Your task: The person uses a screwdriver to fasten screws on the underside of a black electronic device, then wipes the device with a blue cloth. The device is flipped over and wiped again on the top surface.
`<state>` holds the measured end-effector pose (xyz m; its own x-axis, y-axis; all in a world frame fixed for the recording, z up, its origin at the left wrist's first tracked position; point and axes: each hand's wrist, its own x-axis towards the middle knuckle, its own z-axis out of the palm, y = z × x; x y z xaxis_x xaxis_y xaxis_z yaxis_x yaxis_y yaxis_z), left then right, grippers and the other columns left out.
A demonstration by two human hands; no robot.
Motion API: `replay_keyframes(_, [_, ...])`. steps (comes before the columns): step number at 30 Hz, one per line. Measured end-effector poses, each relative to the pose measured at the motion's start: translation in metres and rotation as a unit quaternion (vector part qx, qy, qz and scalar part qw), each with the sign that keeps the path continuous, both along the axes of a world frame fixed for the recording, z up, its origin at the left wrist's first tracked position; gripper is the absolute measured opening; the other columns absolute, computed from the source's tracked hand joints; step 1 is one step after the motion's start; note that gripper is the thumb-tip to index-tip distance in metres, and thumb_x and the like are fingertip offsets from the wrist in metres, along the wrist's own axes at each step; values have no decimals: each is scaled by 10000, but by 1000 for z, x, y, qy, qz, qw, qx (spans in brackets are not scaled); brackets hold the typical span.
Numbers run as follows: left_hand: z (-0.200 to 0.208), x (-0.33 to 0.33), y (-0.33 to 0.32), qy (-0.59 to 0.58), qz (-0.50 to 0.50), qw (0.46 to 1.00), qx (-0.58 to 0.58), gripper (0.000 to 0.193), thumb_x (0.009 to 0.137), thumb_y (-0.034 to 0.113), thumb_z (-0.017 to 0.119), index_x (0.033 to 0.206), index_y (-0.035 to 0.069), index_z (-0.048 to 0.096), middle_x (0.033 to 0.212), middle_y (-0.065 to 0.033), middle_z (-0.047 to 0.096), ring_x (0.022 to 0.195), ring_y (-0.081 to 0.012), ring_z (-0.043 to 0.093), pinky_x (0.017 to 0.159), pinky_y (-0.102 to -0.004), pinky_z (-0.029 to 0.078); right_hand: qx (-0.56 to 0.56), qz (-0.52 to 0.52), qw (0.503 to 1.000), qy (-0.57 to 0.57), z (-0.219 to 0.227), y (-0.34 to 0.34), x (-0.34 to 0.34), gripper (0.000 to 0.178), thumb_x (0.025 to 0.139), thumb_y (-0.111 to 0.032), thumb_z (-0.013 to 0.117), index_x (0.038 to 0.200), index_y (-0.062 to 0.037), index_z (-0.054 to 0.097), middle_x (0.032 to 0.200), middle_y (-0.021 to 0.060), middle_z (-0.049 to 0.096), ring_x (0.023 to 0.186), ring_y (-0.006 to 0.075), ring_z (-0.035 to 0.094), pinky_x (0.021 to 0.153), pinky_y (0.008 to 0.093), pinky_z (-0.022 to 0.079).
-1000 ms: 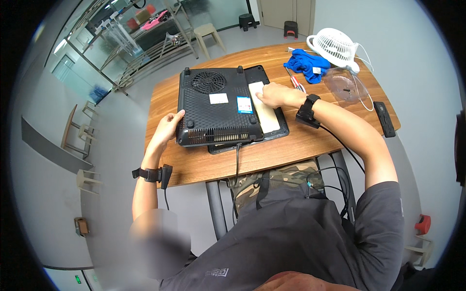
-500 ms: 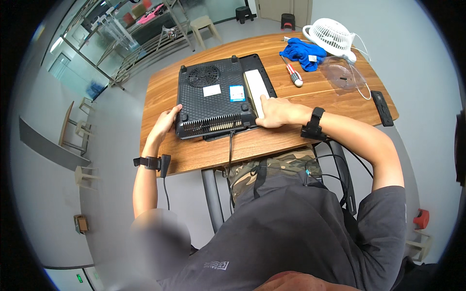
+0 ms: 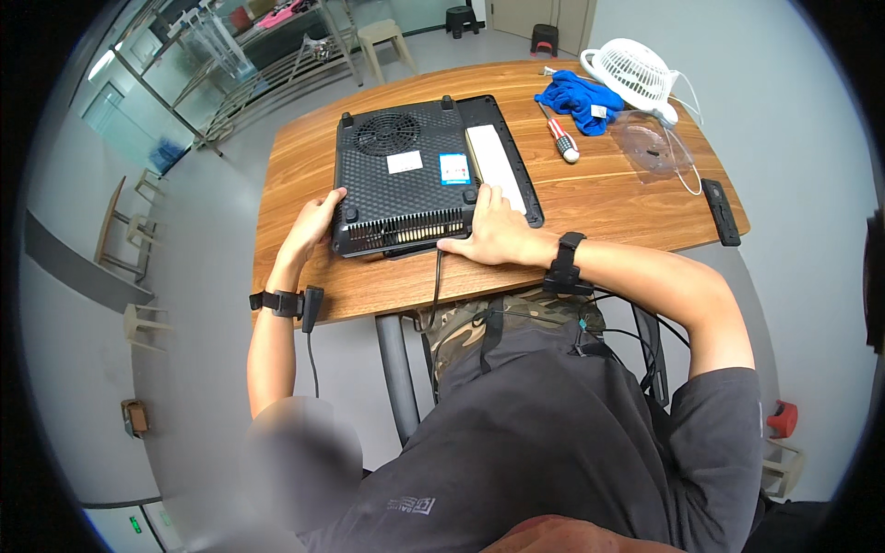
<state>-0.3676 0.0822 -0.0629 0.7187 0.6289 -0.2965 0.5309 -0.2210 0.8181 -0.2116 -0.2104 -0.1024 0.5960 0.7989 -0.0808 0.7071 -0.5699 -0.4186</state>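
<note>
Sitting off-centre over the flat black panel (image 3: 479, 111), the upturned black case (image 3: 387, 189) looked only part-way sorted: stacked, yes, but not lined up, a pale strip (image 3: 499, 170) left uncovered beside it. And it lay right between the hands on the table (image 3: 304, 157)! Left hand (image 3: 312, 226): thumb at the left edge, fingers hidden, no telling whether it pinched. Right hand (image 3: 501, 232): spread, thumb well off the fingers, at the near right corner by the cord (image 3: 437, 286).
</note>
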Motion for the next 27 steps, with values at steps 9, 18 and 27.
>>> replay_keyframes(9, [-10,4,1,-12,22,999,24,500,1010,522,515,956,53,682,626,56,516,487,-69,395,450,-267,256,63,-119,990,31,-21,24,-23,1392,636,-664,866,1457,191,136,1311,303,370,1253,418,362,1063,577,294])
replay_keyframes(18, [-5,3,1,-17,7,1000,24,575,992,535,549,1017,-22,686,747,-17,624,607,-101,524,534,-279,388,33,-100,993,62,-14,20,-19,1292,673,-402,911,1478,168,78,1397,326,339,1297,439,351,1114,548,275])
replay_keyframes(27, [-3,1,9,-10,-8,1000,4,619,980,552,583,1014,-57,683,775,-37,661,612,-103,556,530,-273,432,37,-33,997,52,-14,0,-4,1176,692,-284,872,1515,92,121,1300,337,397,1251,476,434,1084,510,418])
